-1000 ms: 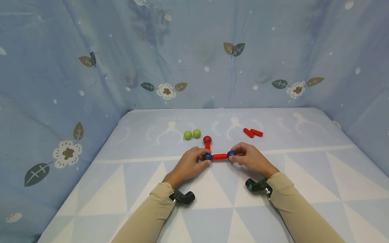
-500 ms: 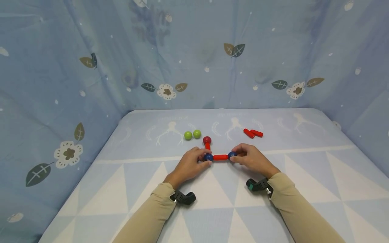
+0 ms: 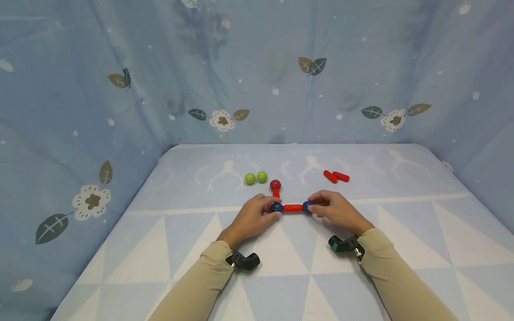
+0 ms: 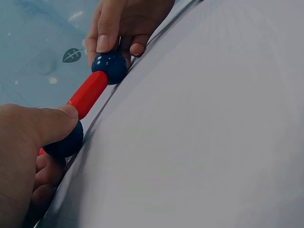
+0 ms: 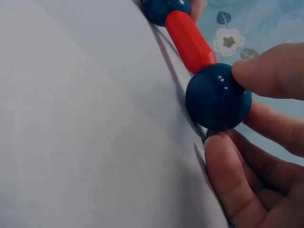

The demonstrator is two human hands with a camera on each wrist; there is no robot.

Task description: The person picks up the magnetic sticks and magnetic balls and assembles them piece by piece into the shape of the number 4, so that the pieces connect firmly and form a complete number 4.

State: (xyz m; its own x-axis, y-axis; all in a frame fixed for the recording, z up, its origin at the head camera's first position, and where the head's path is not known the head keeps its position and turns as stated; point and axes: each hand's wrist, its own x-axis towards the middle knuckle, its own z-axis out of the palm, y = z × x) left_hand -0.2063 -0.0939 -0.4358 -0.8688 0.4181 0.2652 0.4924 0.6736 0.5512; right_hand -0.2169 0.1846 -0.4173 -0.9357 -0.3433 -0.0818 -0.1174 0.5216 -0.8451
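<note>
In the head view, my left hand (image 3: 253,217) pinches a blue ball (image 3: 276,207) between thumb and fingers. My right hand (image 3: 336,211) pinches a second blue ball (image 5: 218,97), its fingertips partly over it. A red faceted rod (image 3: 293,207) lies between the two balls and meets both; how deep its ends sit cannot be told. From the left blue ball another red rod (image 3: 275,193) runs away from me to a dark red ball (image 3: 275,185). The left wrist view shows the left thumb crossing the joint of ball and rod.
Two green balls (image 3: 250,179) stand side by side behind the left hand. Beyond the right hand lie two loose red rods (image 3: 341,176). The patterned cloth table (image 3: 281,254) ends at a hanging blue curtain (image 3: 265,89). Each wrist wears a black camera (image 3: 246,261).
The whole head view has shifted slightly. Both hands keep their grip on the blue balls, and the right fingers now cover more of theirs. The loose pieces have not moved.
</note>
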